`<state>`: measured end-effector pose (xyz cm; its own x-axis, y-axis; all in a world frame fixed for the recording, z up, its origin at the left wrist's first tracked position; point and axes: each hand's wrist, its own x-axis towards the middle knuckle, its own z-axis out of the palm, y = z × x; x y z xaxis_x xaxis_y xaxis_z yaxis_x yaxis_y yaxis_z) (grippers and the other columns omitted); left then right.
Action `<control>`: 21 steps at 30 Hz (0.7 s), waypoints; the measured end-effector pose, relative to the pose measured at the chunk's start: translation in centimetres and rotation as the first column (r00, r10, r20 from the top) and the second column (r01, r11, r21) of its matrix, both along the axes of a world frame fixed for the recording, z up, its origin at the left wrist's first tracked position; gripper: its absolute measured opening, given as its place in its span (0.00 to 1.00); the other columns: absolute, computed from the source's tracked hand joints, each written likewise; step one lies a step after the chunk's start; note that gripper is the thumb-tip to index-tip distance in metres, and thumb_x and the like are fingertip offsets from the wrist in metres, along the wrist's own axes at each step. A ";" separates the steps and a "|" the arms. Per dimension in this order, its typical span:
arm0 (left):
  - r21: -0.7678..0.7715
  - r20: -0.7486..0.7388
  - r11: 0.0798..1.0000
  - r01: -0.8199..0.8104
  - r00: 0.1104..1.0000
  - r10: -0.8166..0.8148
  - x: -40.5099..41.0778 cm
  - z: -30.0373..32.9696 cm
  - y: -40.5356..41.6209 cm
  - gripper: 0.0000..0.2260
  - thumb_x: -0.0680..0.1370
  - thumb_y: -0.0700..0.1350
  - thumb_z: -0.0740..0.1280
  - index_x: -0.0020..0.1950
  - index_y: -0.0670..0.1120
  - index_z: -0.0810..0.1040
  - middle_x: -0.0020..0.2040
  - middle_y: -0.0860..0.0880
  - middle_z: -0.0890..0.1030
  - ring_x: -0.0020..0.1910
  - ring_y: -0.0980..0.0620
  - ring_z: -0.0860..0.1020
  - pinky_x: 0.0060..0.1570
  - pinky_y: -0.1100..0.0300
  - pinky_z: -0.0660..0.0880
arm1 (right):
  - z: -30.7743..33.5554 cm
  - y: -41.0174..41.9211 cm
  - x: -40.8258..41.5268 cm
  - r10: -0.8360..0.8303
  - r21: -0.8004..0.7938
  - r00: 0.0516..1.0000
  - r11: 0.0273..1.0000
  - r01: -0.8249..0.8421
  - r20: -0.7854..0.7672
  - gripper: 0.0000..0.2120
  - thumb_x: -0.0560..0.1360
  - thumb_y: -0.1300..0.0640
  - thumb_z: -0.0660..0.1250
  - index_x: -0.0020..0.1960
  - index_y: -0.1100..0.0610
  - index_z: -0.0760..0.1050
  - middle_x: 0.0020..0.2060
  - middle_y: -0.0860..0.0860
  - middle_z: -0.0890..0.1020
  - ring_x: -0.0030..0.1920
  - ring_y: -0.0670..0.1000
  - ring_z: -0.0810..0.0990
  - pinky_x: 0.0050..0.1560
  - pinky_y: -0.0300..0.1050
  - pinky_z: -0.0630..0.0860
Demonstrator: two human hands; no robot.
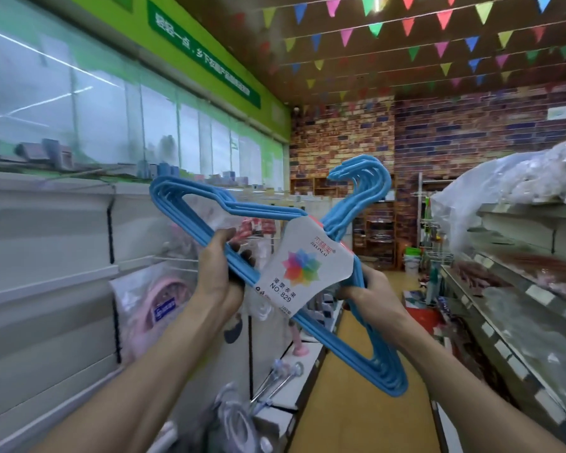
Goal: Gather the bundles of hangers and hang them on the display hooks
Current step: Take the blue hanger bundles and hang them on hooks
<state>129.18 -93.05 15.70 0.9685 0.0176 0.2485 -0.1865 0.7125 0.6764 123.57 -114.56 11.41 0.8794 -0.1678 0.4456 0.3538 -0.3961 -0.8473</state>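
Note:
A bundle of blue plastic hangers (183, 204) is held up at chest height in the shop aisle, tilted with its hooks pointing up and right. A white card label (303, 268) with a coloured flower and "NO. 829" wraps its middle. My left hand (218, 273) grips the bundle's bottom bar left of the label. My right hand (370, 291) grips the bar just right of the label. Metal display hooks (177, 260) jut from the white shelf panel on the left, behind the bundle. A pink hanger bundle (157, 305) in plastic hangs there.
White slatted shelving (46, 243) runs along the left, and stocked shelves (517, 295) with plastic-wrapped goods line the right. A yellow-floored aisle (366, 403) runs ahead to a brick-pattern wall. Chrome hooks (275, 384) stick out low on the left. Buckets and boxes stand at the aisle's far end.

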 end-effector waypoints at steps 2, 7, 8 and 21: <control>0.001 0.003 0.999 -0.052 0.999 0.052 -2.0 0.1 2.1 0.09 0.78 0.43 0.66 0.39 0.46 0.69 0.28 0.51 0.71 0.31 0.51 0.71 0.37 0.57 0.71 | 0.0 2.0 -0.8 0.036 -0.007 0.999 0.999 -0.036 -0.004 0.16 0.75 0.68 0.67 0.56 0.49 0.76 0.43 0.55 0.81 0.40 0.51 0.77 0.36 0.39 0.75; -0.001 -0.025 0.979 -0.204 0.979 0.203 -7.0 -0.2 7.9 0.09 0.78 0.43 0.66 0.40 0.45 0.69 0.32 0.50 0.71 0.30 0.52 0.72 0.37 0.57 0.72 | -0.1 7.5 -3.1 0.160 -0.005 0.987 0.987 -0.160 0.009 0.15 0.75 0.69 0.67 0.55 0.52 0.77 0.44 0.55 0.83 0.42 0.54 0.80 0.39 0.40 0.78; 0.004 -0.026 0.973 -0.229 0.973 0.229 -7.9 -0.4 9.2 0.08 0.77 0.43 0.67 0.40 0.45 0.69 0.33 0.49 0.70 0.31 0.51 0.72 0.40 0.55 0.72 | -0.2 8.7 -3.5 0.195 0.000 0.981 0.981 -0.195 0.009 0.15 0.75 0.69 0.68 0.55 0.52 0.77 0.45 0.55 0.83 0.44 0.54 0.80 0.42 0.43 0.78; 0.038 0.027 0.763 -0.646 0.764 0.645 -19.4 0.9 22.9 0.08 0.77 0.43 0.67 0.51 0.44 0.69 0.42 0.47 0.71 0.38 0.49 0.74 0.47 0.51 0.74 | 0.8 23.8 -4.9 0.603 0.061 0.797 0.795 -0.604 0.027 0.14 0.74 0.72 0.67 0.53 0.55 0.77 0.42 0.55 0.82 0.42 0.54 0.80 0.38 0.41 0.75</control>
